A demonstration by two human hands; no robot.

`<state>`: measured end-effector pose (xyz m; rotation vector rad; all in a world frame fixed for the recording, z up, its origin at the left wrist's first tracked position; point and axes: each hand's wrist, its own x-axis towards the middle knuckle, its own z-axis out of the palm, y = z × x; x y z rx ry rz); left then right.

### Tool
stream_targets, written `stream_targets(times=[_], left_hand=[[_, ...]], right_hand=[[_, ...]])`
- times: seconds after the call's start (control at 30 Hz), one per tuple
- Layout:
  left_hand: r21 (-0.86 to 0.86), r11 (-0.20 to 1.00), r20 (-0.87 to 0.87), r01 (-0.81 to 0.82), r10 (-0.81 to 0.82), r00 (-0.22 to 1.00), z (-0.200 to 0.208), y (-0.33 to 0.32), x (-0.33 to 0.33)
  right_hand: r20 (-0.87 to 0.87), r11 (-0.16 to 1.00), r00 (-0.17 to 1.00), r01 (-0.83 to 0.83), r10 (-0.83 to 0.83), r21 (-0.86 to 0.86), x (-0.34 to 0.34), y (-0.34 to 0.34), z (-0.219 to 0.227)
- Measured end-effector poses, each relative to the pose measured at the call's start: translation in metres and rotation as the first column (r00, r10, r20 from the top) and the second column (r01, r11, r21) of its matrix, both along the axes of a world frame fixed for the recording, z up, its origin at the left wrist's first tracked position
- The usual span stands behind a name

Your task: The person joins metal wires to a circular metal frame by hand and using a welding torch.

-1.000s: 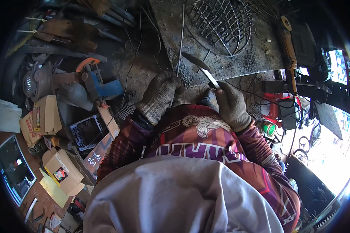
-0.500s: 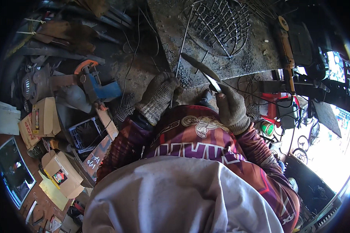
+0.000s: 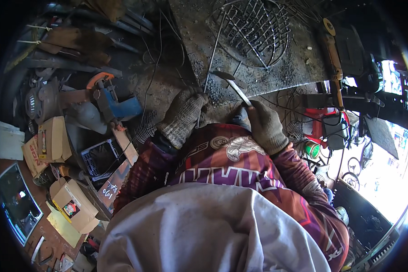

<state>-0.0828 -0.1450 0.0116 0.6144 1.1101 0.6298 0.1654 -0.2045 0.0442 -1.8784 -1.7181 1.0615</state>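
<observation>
Near the upper centre of the frame, a thin metal rod (image 3: 214, 50) is gripped by the closed left hand (image 3: 182, 112) and a hammer-like tool (image 3: 239, 91) is clasped in the closed right hand (image 3: 267, 128); above them, a round metal grate (image 3: 257, 38) is supported by the bench (image 3: 300, 64)

Metal workshop: barred grille (image 3: 254, 38), gritty bench (image 3: 199, 27)

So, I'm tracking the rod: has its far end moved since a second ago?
Yes: the rod in the left hand has swung rightward at its far end, judged against the worktable.
</observation>
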Motion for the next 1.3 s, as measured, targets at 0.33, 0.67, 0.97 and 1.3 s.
stream_targets(times=[0.33,0.67,0.97,1.3], left_hand=[[-0.062,0.998,0.068,0.016,-0.012,0.998,-0.005,0.002,-0.005],[0.071,0.997,0.134,-0.016,0.006,0.991,-0.014,0.000,-0.005],[-0.094,0.994,0.086,-0.048,0.056,0.995,-0.002,0.004,-0.008],[-0.543,0.803,0.721,0.245,0.297,0.626,-0.020,0.014,-0.019]], right_hand=[[-0.054,0.996,0.998,-0.035,0.039,0.076,0.002,0.001,0.000],[-0.045,0.997,0.997,-0.062,0.064,0.056,0.006,0.001,-0.002],[-0.100,0.999,0.995,0.032,-0.031,0.016,0.010,0.002,0.008],[0.067,0.923,0.974,-0.225,0.215,0.311,0.036,0.003,-0.019]])
